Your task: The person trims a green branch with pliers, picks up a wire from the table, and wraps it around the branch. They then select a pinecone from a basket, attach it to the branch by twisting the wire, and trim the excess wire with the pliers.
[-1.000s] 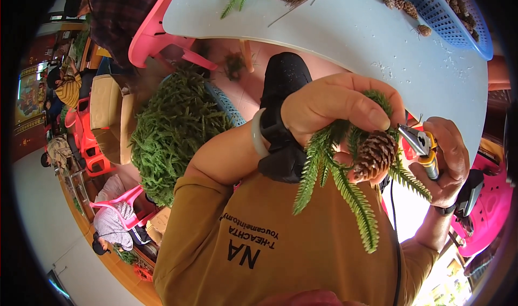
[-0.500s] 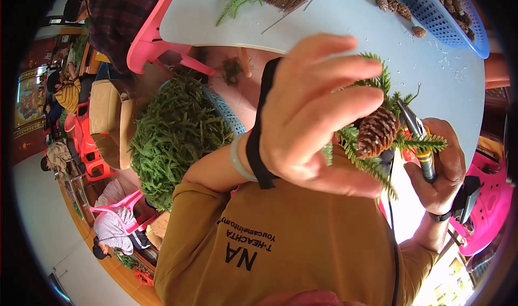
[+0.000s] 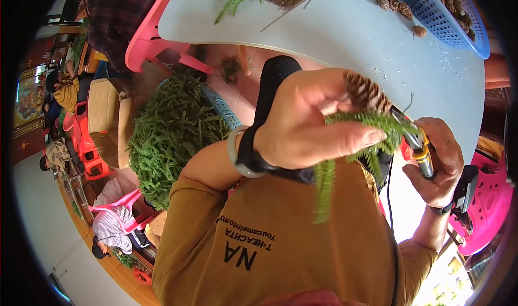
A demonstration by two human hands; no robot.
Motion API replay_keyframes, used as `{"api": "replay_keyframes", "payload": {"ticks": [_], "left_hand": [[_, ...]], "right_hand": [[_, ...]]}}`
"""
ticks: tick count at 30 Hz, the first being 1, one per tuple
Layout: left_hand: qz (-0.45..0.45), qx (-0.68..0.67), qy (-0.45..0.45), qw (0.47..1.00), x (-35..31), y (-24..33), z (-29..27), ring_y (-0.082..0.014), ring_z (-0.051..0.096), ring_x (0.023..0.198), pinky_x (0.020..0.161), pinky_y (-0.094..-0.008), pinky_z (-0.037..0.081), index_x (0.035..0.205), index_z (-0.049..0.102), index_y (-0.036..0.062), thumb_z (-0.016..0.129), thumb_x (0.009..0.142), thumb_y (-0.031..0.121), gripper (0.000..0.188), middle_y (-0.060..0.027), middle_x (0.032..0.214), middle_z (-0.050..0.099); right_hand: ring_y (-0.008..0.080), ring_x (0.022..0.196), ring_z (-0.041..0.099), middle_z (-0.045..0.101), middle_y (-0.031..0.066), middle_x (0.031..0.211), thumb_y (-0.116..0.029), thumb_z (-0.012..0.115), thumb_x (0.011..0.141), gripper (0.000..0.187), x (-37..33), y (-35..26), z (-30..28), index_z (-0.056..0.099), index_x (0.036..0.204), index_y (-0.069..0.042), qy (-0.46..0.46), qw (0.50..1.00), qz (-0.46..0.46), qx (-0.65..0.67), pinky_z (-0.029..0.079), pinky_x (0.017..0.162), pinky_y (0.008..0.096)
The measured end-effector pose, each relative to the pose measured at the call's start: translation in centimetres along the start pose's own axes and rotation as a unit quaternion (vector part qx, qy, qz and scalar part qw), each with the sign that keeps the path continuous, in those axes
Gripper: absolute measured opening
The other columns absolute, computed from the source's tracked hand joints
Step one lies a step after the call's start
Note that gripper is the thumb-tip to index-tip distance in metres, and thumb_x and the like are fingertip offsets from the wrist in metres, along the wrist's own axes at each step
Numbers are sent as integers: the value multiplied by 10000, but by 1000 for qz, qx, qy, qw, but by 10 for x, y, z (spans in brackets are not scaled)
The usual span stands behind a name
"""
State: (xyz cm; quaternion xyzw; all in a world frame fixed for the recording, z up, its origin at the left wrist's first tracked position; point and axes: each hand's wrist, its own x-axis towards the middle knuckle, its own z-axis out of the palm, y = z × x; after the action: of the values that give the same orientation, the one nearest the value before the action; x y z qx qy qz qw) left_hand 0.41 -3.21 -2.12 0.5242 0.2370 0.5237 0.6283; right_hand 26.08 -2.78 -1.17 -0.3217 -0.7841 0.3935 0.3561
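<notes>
Pale tabletop (image 3: pixel 334 31) backs the pinecone (image 3: pixel 367 93); black lettering (image 3: pixel 233 251) marks the shirt (image 3: pixel 324 241).

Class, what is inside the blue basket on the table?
The blue basket holds brown pine cones. Its floor and whatever lies beneath the top cones are covered, and the picture's upper edge cuts off the far part.

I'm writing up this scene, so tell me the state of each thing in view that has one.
left hand: closed on the green sprig
right hand: closed around the pliers
pliers: held at the sprig, open or shut unclear
green sprig: held, hanging end blurred
pine cone: up against the sprig
blue basket: holding cones, partly out of view
loose cones: lying on the table
greenery pile: heaped high
</notes>
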Motion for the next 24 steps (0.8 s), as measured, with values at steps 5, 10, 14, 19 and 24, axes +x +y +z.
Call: {"api": "replay_keyframes", "payload": {"ticks": [5, 10, 14, 19, 24], "left_hand": [[-253, -572, -142, 767, 11, -20, 2, -252, 656, 704, 636, -359, 522, 1045, 567, -48, 590, 895, 170, 266, -149, 961, 644], [-245, -455, -128, 846, 19, -28, -7, -325, 656, 766, 670, -387, 544, 1108, 499, -65, 564, 910, 222, 355, -221, 1022, 598], [-235, -361, -116, 895, 27, -25, -6, -379, 656, 813, 696, -408, 561, 1156, 447, -77, 545, 920, 261, 424, -275, 1067, 564], [40, -86, 124, 988, 34, -11, 7, -234, 618, 863, 726, -318, 499, 1018, 569, -14, 694, 822, 167, 294, -142, 963, 609], [169, 142, 86, 972, 23, 1, 5, -228, 598, 847, 730, -309, 474, 991, 565, -15, 707, 795, 80, 260, -134, 943, 598]], "right_hand": [[247, 870, 591, 584, 192, 1003, 70, 671, 533, 577, 7, 8, -7, 579, 1102, 64, -13, 1000, -27, -3, 471, 746, 293], [243, 876, 590, 585, 188, 1009, 68, 669, 543, 571, 9, 3, -14, 581, 1107, 65, -17, 1000, -18, -14, 470, 747, 289], [239, 878, 593, 581, 179, 1018, 75, 663, 558, 565, 11, 2, -18, 577, 1116, 65, -9, 999, -8, -38, 476, 746, 291], [229, 876, 599, 575, 171, 1035, 87, 652, 576, 564, 13, -2, -15, 564, 1133, 63, 5, 999, 20, -35, 488, 746, 278], [217, 883, 597, 572, 168, 1038, 91, 647, 579, 577, 17, -8, -9, 553, 1147, 64, -14, 998, 31, -61, 493, 751, 262]]}}
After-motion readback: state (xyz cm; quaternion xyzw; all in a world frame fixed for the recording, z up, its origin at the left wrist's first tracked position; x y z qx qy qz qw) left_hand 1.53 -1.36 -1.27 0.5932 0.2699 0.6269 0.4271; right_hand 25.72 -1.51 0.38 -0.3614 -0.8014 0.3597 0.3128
